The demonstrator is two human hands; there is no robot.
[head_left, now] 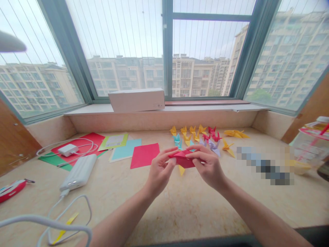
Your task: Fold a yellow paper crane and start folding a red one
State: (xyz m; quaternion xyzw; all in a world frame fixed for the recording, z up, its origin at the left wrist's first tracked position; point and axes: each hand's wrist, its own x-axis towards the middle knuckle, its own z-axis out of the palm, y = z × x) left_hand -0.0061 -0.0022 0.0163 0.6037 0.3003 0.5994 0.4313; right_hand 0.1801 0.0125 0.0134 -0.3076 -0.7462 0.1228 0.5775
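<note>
Both hands meet above the middle of a beige stone counter [180,202]. My left hand [159,171] and my right hand [208,165] pinch a partly folded red paper [183,159] between them, fingers closed on its edges. A yellow folded piece [181,169] lies on the counter just under the hands. Behind them stands a cluster of small folded paper cranes [197,135] in yellow, red, blue and lilac.
Flat sheets lie at left: red [144,155], light blue [125,150], yellow-green [113,141]. A white power bank [78,173] with a cable, a white charger [68,149], a white box [136,100] on the sill and a clear lidded container [312,142] at right.
</note>
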